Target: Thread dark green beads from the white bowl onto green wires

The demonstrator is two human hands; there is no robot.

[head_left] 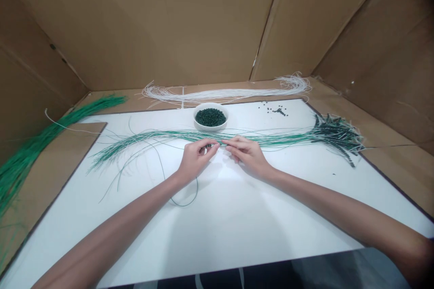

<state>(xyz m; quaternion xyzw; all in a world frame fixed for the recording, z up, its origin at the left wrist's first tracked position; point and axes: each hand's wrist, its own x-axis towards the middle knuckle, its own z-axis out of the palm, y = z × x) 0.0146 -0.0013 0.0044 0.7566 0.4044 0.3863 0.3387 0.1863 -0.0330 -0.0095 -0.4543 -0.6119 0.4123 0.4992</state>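
Note:
My left hand (196,158) is closed in a pinch, with dark beads showing between the fingers. A thin green string (185,206) loops out from beneath that hand and wrist onto the white board. Fingertip to fingertip with it, my right hand (252,156) pinches something too small to make out. Just behind both hands runs a long bundle of green and white strings (288,139). Its right end carries many rows of threaded dark green beads (334,133). A white bowl (212,129) full of loose dark green beads (210,117) stands beyond the hands.
Several loose beads (278,111) lie scattered at the back right of the white board (220,235). Behind it stretches a bundle of white strings (224,95). A thick green bundle (40,144) lies along the left. Cardboard walls (169,27) enclose the back and sides.

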